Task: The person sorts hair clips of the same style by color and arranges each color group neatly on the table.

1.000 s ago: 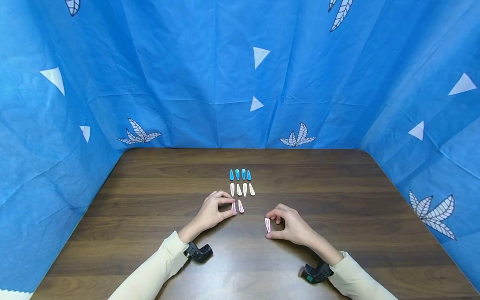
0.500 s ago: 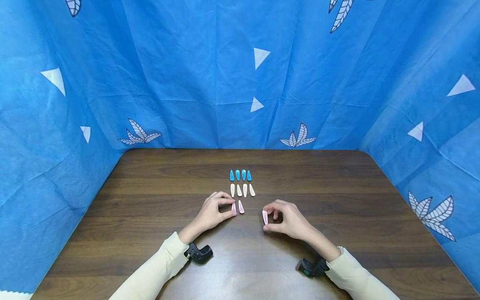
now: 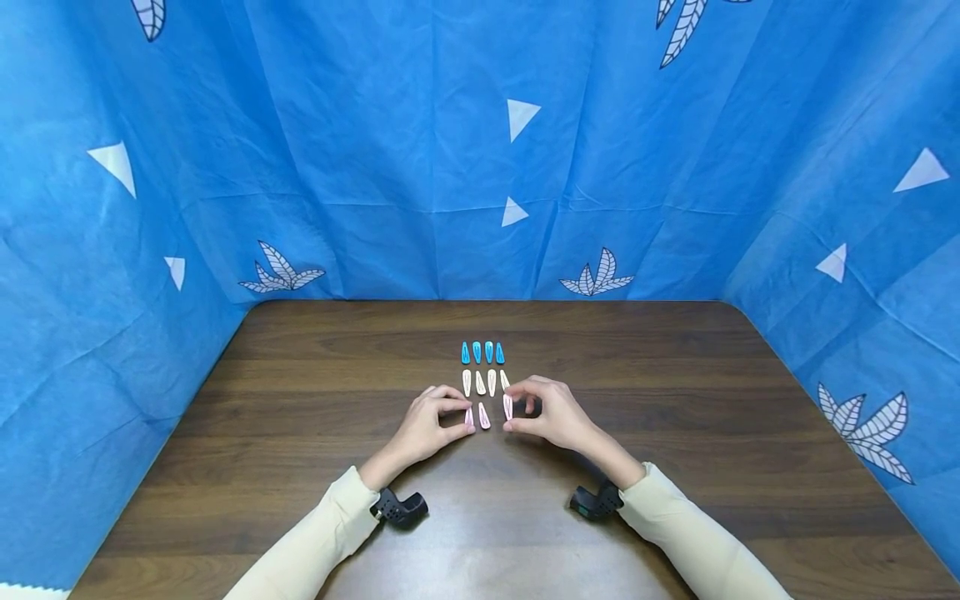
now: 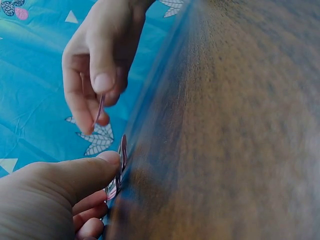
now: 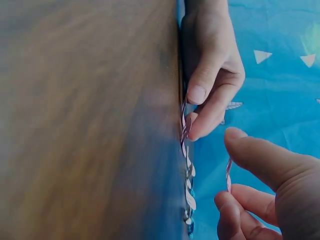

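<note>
My right hand (image 3: 553,414) pinches a pink snap hair clip (image 3: 507,407) by its two ends, between thumb and fingers. Seen from the right wrist, this clip (image 5: 228,176) is held upright, raised off the table. My left hand (image 3: 426,427) holds another pink hair clip (image 3: 469,416) by its ends, low at the tabletop. Between the two hands lies a third pink clip (image 3: 483,416). Behind them runs a row of cream hair clips (image 3: 480,383), its rightmost one partly covered by my right fingers. Farther back is a row of blue clips (image 3: 477,352).
The dark wooden table (image 3: 337,358) extends around the clips on all sides. A blue patterned curtain (image 3: 375,150) encloses its back and both sides. Black wrist cameras (image 3: 402,508) sit on both wrists, low over the tabletop.
My right hand has moved left and farther back with its pink clip, from out on the right to beside the pink row. My left hand stays in place at its clip.
</note>
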### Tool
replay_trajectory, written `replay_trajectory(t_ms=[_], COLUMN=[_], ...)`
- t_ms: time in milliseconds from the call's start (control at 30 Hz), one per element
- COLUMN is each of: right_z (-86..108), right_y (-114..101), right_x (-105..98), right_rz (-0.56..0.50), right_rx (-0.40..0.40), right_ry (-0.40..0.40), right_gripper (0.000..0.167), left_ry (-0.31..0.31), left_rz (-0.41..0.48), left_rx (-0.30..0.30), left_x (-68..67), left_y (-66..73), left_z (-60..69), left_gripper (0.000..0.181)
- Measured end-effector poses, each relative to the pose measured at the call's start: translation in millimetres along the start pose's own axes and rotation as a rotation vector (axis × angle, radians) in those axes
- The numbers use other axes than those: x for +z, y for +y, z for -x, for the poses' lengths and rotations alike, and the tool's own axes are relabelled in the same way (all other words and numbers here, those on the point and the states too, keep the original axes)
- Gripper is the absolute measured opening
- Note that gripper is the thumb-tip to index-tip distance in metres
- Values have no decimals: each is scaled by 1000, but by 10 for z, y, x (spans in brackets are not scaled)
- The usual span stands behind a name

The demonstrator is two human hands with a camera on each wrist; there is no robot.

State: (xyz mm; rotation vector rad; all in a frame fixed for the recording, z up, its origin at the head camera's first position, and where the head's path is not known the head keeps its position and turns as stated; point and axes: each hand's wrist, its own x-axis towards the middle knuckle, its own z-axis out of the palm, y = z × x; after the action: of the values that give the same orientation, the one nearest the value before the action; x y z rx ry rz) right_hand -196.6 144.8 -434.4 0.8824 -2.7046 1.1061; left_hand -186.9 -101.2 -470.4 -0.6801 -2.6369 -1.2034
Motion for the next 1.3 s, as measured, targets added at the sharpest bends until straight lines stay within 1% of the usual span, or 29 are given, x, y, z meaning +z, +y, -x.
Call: replay_trajectory(t_ms=[300,867,1300], right_z=[-114,-89,-87], right_y=[40,97,102], right_x=[132,262,272], right_rz=[14,49,79], right_rx=[21,-21,-2], right_ry=[10,-26,-51], right_gripper=[44,42,43], left_ry=[-2,0,0], left_rz=[-2,-8,-10], left_rx=[-1,-3,1], left_x=[-15,-1,-6], left_y=[15,7,2], left_z=[-1,-3,3], left_gripper=[34,34,34])
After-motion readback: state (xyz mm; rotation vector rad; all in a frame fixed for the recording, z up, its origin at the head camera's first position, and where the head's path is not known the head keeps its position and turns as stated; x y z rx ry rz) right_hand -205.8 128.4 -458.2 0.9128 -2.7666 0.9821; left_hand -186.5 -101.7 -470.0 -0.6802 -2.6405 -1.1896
